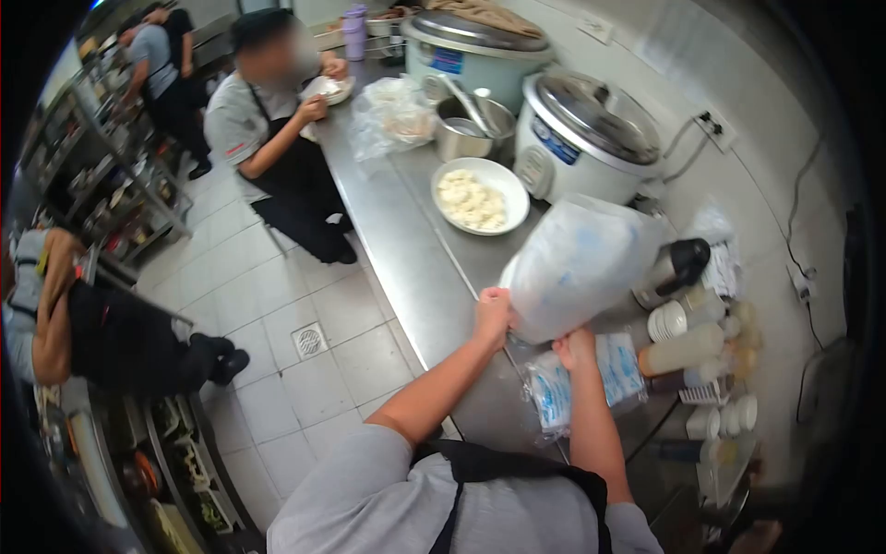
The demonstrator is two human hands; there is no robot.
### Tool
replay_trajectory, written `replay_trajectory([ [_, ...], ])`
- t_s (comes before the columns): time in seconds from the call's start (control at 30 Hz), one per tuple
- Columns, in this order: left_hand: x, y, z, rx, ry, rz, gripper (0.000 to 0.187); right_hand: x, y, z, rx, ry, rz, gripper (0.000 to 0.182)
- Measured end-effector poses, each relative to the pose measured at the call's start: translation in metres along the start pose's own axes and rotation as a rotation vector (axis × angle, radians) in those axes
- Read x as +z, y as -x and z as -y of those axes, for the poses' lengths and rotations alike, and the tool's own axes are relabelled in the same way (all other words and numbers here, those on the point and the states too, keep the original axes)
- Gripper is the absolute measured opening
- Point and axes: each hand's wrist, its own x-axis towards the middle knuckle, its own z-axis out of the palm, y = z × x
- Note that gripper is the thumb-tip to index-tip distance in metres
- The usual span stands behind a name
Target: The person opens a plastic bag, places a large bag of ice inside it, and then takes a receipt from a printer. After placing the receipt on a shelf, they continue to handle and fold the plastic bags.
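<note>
Both my hands grip the edge of a large, puffed-out translucent plastic bag point(586, 263) above the steel counter. My left hand point(494, 316) is closed on the bag's near left edge. At its lower edge, my right hand point(576, 348) is closed on the plastic too. What the bag contains, if anything, cannot be made out. Under my right forearm lies a flat pack of clear plastic with blue print point(554, 397). Beyond the bag stands a white bowl point(510, 185) with pale, lumpy pieces of food point(471, 200).
Two large rice cookers point(554, 129) and a steel pot point(459, 145) line the wall. Squeeze bottles point(683, 349) and a dark-handled jug point(666, 277) crowd the right. A co-worker point(277, 138) holding a bowl sits at the counter's point(392, 240) far left; another person point(101, 323) stands left.
</note>
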Motion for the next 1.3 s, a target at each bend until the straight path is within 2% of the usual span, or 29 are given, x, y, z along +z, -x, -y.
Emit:
replay_trajectory([
  [0.1,-0.003,-0.011,0.007,0.068,-0.022,0.019,0.014,0.002,0.005,0.03,0.106,0.008,-0.003,0.016],
  [0.13,-0.004,-0.014,0.011,0.078,-0.026,-0.004,0.014,0.012,0.026,0.049,-0.088,0.117,-0.046,0.026],
  [0.2,-0.004,-0.015,0.013,0.1,-0.025,-0.03,0.014,0.017,0.043,0.1,-0.528,0.352,-0.365,0.03],
  [0.27,-0.005,-0.014,0.014,0.115,-0.02,-0.037,0.014,0.033,0.062,0.153,-1.017,0.362,-0.326,0.028],
  [0.3,-0.006,-0.017,0.019,0.133,-0.016,-0.038,0.014,0.067,0.089,0.172,-1.118,0.325,-0.281,0.03],
  [0.33,-0.01,-0.023,0.025,0.152,-0.012,-0.039,0.014,0.084,0.096,0.185,-1.148,0.385,-0.184,0.033],
  [0.4,-0.012,-0.024,0.029,0.16,-0.024,-0.03,0.013,0.132,0.104,0.194,-1.202,0.894,-0.289,0.037],
  [0.47,-0.012,-0.018,0.021,0.144,-0.05,-0.008,0.012,0.156,0.082,0.177,-1.104,1.357,-0.288,0.034],
  [0.57,-0.021,-0.021,0.005,-0.012,-0.05,0.129,0.018,0.17,0.077,0.159,-1.359,1.546,-0.499,0.028],
  [0.67,-0.011,-0.019,-0.046,-0.271,0.307,0.161,0.024,0.156,0.072,0.164,-1.456,1.491,-0.327,0.023],
  [0.77,-0.028,-0.066,-0.063,-0.39,0.282,0.36,0.029,0.144,0.076,0.171,-1.445,1.348,0.045,0.021],
  [0.87,-0.025,-0.089,-0.062,-0.454,0.255,0.35,0.029,0.132,0.073,0.178,-1.401,1.054,0.429,0.019],
  [0.97,-0.008,-0.078,-0.039,-0.327,0.253,0.051,0.03,0.126,0.066,0.188,-1.236,0.815,0.701,0.021],
  [1.07,-0.015,-0.059,-0.014,-0.035,0.181,-0.01,0.022,0.137,0.075,0.185,-1.027,0.783,0.479,0.03],
  [1.17,-0.004,-0.024,-0.004,0.292,-0.061,-0.08,0.016,0.136,0.07,0.194,-1.006,0.986,0.258,0.034],
  [1.27,0.007,0.008,-0.001,0.164,-0.022,-0.08,0.012,0.16,0.099,0.187,-1.083,1.369,-0.309,0.039],
  [1.3,0.006,0.01,-0.001,0.127,0.051,-0.066,0.013,0.169,0.103,0.178,-1.066,1.539,-0.383,0.041],
])
